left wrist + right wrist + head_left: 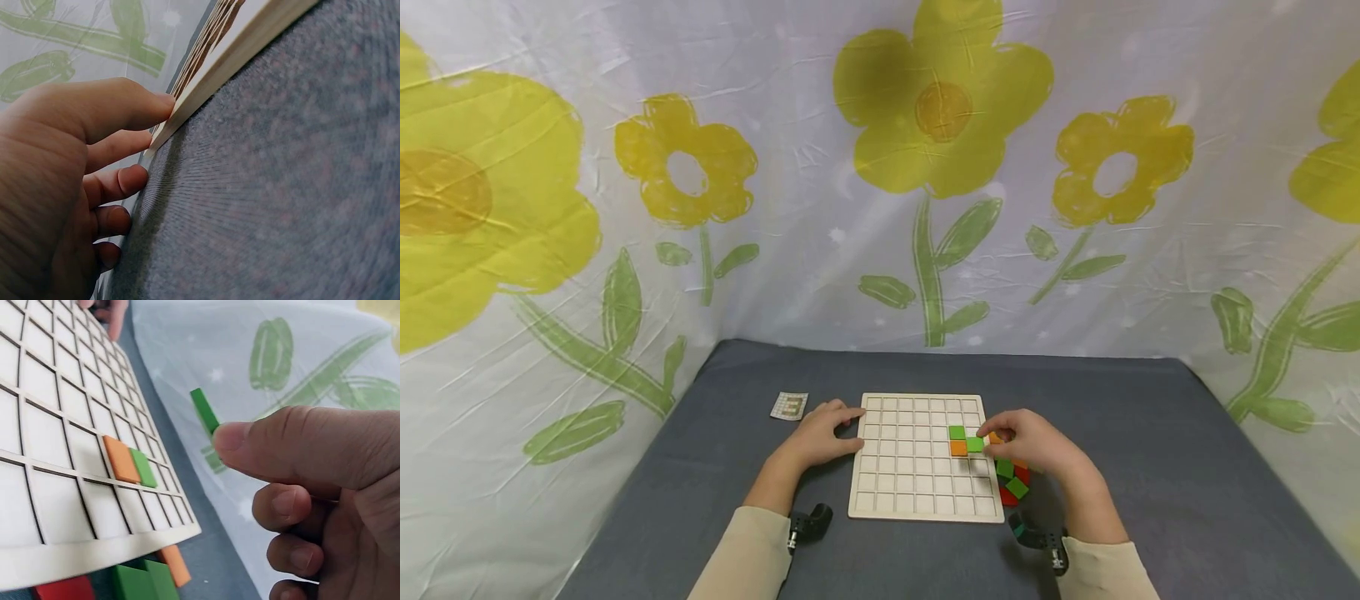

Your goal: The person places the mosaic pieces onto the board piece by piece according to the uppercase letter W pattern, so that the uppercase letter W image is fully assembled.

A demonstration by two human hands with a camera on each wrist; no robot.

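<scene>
A pale wooden board (917, 479) with a grid of square cells lies on the dark cloth. At its left edge rests my left hand (820, 433), thumb and forefinger touching the rim; in the left wrist view the thumb (134, 109) lies against the board's side (219, 69). My right hand (1030, 442) pinches a green square tile (205, 411), held above the board's right part. An orange tile (120, 459) and a green tile (143, 467) sit in cells of the board nearby.
Loose red, green and orange tiles lie beside the board's right edge, among them a green tile (1017, 488) and a red tile (1008, 497). A small card (789, 406) with a brown grid pattern lies at the back left. A flowered curtain (805, 250) stands behind.
</scene>
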